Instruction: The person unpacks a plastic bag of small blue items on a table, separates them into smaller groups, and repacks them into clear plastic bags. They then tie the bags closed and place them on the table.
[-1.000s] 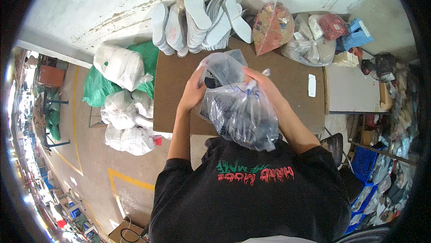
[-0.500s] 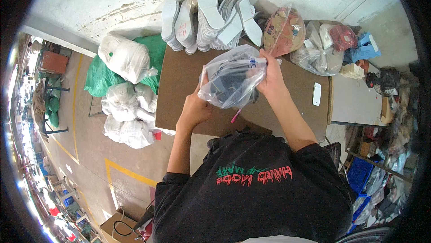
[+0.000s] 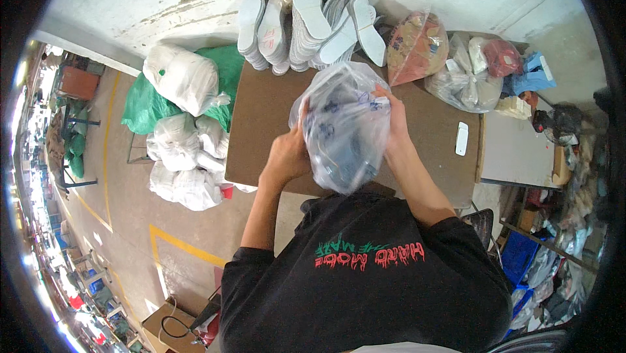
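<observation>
Clear plastic bag (image 3: 342, 132) of dark items, held above the brown worktop (image 3: 261, 124) by both hands: left hand (image 3: 287, 154) gripping its left side, right hand (image 3: 393, 128) its right. Stack of white shoe soles (image 3: 306, 23) at worktop's far edge. White stuffed sacks (image 3: 182, 124) on floor, left. Orange-filled bag (image 3: 414, 46) far right.

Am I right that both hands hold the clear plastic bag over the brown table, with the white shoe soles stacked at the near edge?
Not quite. In the head view the left hand and right hand do hold the clear plastic bag over the brown table, but the white shoe soles are stacked at the far edge.
</observation>
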Demonstrator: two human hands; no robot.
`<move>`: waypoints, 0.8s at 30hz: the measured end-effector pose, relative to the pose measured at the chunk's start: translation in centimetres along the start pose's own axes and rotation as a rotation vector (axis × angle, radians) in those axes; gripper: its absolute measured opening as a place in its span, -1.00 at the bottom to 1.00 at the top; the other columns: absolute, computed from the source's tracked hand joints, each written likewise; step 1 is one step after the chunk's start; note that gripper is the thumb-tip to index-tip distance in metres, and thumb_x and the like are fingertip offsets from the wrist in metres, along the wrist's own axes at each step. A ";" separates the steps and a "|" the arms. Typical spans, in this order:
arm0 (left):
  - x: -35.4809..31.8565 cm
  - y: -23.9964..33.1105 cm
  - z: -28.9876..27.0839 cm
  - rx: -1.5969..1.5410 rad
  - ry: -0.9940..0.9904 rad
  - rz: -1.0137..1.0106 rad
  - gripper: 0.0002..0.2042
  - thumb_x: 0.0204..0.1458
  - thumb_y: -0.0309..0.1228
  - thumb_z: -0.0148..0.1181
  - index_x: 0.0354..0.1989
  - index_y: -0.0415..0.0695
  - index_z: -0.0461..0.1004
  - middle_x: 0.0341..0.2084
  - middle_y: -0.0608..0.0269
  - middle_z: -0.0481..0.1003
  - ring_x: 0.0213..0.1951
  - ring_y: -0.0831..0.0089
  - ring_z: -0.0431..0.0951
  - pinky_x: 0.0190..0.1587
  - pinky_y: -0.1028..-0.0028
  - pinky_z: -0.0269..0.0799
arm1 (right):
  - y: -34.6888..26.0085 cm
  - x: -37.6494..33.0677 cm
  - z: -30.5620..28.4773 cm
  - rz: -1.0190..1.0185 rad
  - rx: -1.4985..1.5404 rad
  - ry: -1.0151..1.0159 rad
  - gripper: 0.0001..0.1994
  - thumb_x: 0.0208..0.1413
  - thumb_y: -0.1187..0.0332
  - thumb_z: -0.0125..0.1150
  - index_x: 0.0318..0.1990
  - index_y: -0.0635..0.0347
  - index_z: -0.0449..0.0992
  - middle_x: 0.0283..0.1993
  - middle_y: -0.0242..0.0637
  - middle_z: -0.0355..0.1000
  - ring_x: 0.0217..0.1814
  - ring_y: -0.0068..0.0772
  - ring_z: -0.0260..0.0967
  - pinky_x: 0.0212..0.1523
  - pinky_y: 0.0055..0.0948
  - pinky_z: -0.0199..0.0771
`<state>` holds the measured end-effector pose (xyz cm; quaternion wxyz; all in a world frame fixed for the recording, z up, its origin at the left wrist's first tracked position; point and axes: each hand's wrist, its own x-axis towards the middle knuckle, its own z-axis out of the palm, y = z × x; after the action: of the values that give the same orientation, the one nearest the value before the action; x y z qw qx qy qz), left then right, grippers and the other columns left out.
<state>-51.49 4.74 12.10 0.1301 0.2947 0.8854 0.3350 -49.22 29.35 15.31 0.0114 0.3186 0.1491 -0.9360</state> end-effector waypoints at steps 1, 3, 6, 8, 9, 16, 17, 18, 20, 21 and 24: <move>-0.6 -0.2 0.6 -0.044 0.002 0.003 0.09 -0.16 -0.50 0.26 0.55 -0.11 -0.32 0.07 -0.35 0.46 -0.08 -0.30 0.55 -0.07 -0.03 0.51 | 0.0 0.8 -0.3 -0.024 0.023 -0.013 -0.69 0.35 0.17 0.00 -0.34 0.16 0.49 -0.45 -0.28 0.47 -0.50 -0.31 0.43 -0.43 -0.34 0.48; -1.7 -0.3 1.6 -0.053 0.014 0.014 0.09 -0.19 -0.52 0.26 0.55 -0.16 -0.32 0.07 -0.35 0.47 -0.09 -0.30 0.55 -0.06 -0.04 0.50 | -0.1 2.4 -0.9 -0.063 0.078 -0.079 -0.67 0.38 0.15 -0.06 -0.27 0.20 0.49 -0.41 -0.24 0.48 -0.48 -0.28 0.43 -0.42 -0.30 0.48; -2.3 0.4 2.0 -0.056 0.094 0.037 0.10 -0.23 -0.57 0.22 0.55 -0.19 -0.32 0.18 -0.33 0.39 -0.08 -0.31 0.55 -0.02 -0.01 0.50 | -0.2 4.4 -1.7 -0.136 0.241 -0.225 -0.65 0.41 0.13 -0.14 -0.20 0.21 0.47 -0.36 -0.21 0.47 -0.46 -0.25 0.42 -0.40 -0.24 0.48; -2.4 1.7 1.5 -0.204 0.228 0.051 0.10 -0.25 -0.61 0.17 0.55 -0.18 -0.33 0.29 -0.32 0.30 -0.07 -0.32 0.55 0.00 0.02 0.49 | 0.6 5.5 -2.0 -0.260 0.160 -0.221 -0.70 0.41 0.13 -0.06 -0.21 0.15 0.47 -0.34 -0.27 0.46 -0.36 -0.28 0.43 -0.29 -0.24 0.48; -2.0 2.3 0.9 -0.269 0.260 0.050 0.10 -0.26 -0.62 0.15 0.56 -0.16 -0.33 0.36 -0.30 0.20 -0.11 -0.23 0.58 -0.06 0.12 0.51 | 1.2 6.0 -2.0 -0.300 0.146 -0.166 -0.73 0.40 0.13 -0.01 -0.21 0.13 0.46 -0.32 -0.29 0.46 -0.32 -0.30 0.44 -0.25 -0.26 0.49; 1.8 4.2 -1.1 -0.432 0.289 0.059 0.08 -0.28 -0.66 0.08 0.57 -0.13 -0.25 0.48 -0.06 0.11 -0.34 0.37 0.59 -0.31 0.48 0.47 | 5.4 5.5 -2.8 -0.478 -1.327 -0.557 -0.57 0.28 0.20 0.21 0.18 0.26 0.37 0.09 -0.14 0.43 0.13 -0.19 0.40 0.24 -0.24 0.32; 2.1 3.8 -1.3 -0.495 0.310 0.066 0.08 -0.28 -0.67 0.06 0.58 -0.12 -0.24 0.49 0.00 0.10 -0.35 0.42 0.58 -0.32 0.47 0.47 | 5.3 5.1 -2.7 -0.455 -1.491 -0.717 -0.49 0.25 0.21 0.22 0.26 0.28 0.32 0.17 -0.05 0.40 0.18 -0.12 0.39 0.28 -0.21 0.28; 2.2 3.3 -1.5 -0.563 0.334 0.068 0.08 -0.29 -0.68 0.05 0.58 -0.12 -0.24 0.51 0.06 0.10 -0.35 0.47 0.57 -0.33 0.46 0.46 | 4.9 4.6 -2.7 -0.570 -1.562 -0.725 -0.43 0.22 0.20 0.25 0.31 0.25 0.28 0.22 -0.02 0.37 0.23 -0.08 0.36 0.33 -0.21 0.24; 2.1 2.1 -2.1 -0.736 0.412 0.093 0.04 -0.28 -0.67 -0.02 0.57 -0.15 -0.21 0.54 0.10 0.00 0.11 0.48 0.46 0.02 0.50 0.40 | 3.0 3.3 -3.1 -0.842 -1.698 -0.734 -0.30 0.17 0.17 0.31 0.41 0.19 0.19 0.32 0.03 0.31 0.34 -0.01 0.29 0.41 -0.19 0.16; 1.7 1.5 -2.4 -0.884 0.420 0.069 0.02 -0.27 -0.66 -0.03 0.57 -0.18 -0.19 0.54 0.09 -0.02 0.23 0.46 0.37 0.13 0.51 0.32 | 1.4 2.8 -3.5 -0.752 -1.751 -0.710 -0.21 0.11 0.15 0.35 0.46 0.08 0.15 0.41 -0.01 0.23 0.46 0.05 0.17 0.50 -0.04 -0.01; 0.9 -0.3 -3.6 -0.913 0.326 0.053 -0.05 -0.24 -0.63 -0.06 0.54 -0.29 -0.09 0.52 0.02 0.03 0.22 0.56 0.31 0.01 0.67 0.28 | -2.5 1.1 -6.1 -0.990 -2.368 -0.511 -0.16 0.05 0.15 0.39 0.48 0.03 0.13 0.44 -0.11 0.21 0.48 -0.07 0.16 0.51 0.16 -0.12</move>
<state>-53.87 3.26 14.50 0.0974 0.1734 0.6489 0.7344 -46.79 33.57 10.74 -0.0325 -0.1583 0.9710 -0.1764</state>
